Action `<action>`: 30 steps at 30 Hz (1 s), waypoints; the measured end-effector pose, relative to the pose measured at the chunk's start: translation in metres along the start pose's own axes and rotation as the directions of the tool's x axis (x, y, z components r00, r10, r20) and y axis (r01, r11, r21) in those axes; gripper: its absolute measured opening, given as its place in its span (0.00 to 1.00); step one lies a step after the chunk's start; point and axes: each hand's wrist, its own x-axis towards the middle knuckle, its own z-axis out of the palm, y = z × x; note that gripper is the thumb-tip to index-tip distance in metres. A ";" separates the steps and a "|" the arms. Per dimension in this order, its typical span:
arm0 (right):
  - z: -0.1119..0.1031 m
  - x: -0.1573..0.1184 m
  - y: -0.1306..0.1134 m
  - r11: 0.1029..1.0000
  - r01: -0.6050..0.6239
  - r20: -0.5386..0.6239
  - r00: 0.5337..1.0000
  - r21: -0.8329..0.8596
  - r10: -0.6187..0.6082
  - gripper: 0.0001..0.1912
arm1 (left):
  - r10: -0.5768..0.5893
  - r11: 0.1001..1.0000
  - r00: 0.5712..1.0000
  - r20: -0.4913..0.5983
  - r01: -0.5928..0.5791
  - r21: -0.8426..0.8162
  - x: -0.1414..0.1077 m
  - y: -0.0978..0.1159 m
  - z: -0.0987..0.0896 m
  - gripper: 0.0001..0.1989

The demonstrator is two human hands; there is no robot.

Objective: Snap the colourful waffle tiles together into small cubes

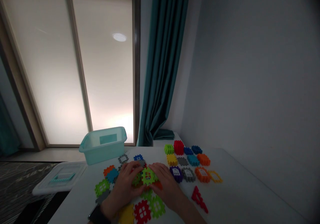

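Observation:
My left hand and my right hand face each other low over a loose pile of plastic interlocking tiles. Between them is a lime-green window tile, its right edge in my right fingers. My left fingers and thumb curl around another green tile, close against the first and partly covered. Orange and red pieces show under my hands, mostly hidden. Nearer me lie a red window tile, a green window tile and a yellow tile. A dark watch is on my left wrist.
Sorted tile stacks stand on the right, among them red, purple and orange. A yellow frame and red triangle lie nearby. A teal bin stands back left, with a clear lid beside the table.

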 end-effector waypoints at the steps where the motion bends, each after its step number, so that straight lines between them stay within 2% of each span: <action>1: 0.000 0.000 -0.001 1.000 0.005 -0.015 1.000 -0.002 -0.005 0.34 | -0.006 1.000 1.000 0.003 0.006 0.000 0.000 0.000 -0.001 0.23; 6: 0.004 0.001 -0.005 1.000 0.027 -0.104 0.994 -0.013 -0.029 0.30 | -0.043 0.999 0.999 0.016 0.043 -0.025 0.002 0.002 -0.003 0.15; 10: 0.005 0.001 -0.007 0.999 0.018 -0.119 0.993 -0.028 -0.021 0.29 | -0.032 0.997 0.998 0.053 0.036 -0.073 0.001 0.000 -0.001 0.17; 17: -0.001 0.002 -0.001 0.999 -0.021 0.016 1.000 -0.028 0.021 0.34 | -0.057 0.994 0.987 0.148 0.071 -0.086 0.001 -0.006 -0.003 0.20; 24: -0.008 0.003 -0.004 0.993 -0.115 0.174 0.978 -0.007 0.114 0.38 | -0.009 0.998 0.966 0.258 0.026 -0.060 0.003 -0.002 -0.010 0.24; 30: -0.014 0.004 -0.001 0.989 -0.143 0.260 0.957 0.036 0.129 0.32 | 0.015 1.000 0.960 0.281 -0.009 -0.024 0.005 -0.003 -0.012 0.24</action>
